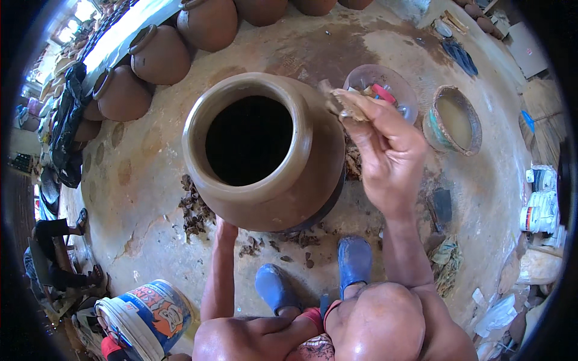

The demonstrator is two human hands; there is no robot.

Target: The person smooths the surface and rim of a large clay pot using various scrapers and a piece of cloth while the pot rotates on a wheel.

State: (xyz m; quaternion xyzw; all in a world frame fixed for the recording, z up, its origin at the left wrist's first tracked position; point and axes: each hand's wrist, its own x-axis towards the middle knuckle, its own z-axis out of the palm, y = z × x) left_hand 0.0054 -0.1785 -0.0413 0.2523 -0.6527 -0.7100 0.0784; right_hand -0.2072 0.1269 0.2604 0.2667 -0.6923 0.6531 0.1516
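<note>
A large wet brown clay pot (328, 165) with a thick rounded rim and a dark, wide mouth stands in front of my feet. My left hand (226, 229) reaches under its near lower side, and the pot hides the fingers. Just off the pot's right side, my right hand (388, 138) is raised. Its fingers pinch a flat, clay-smeared brown piece (352, 108), partly blurred, whose kind I cannot make out. Dark clay scraps (195, 210) lie around the pot's base.
Beyond the right hand sit a clear basin (410, 90) with small items and a bucket of murky water (454, 120). Finished-looking pots (159, 54) line the upper left. A blue-and-white bucket (153, 316) stands lower left, near a seated person's legs (57, 253). A crumpled cloth (445, 265) lies right.
</note>
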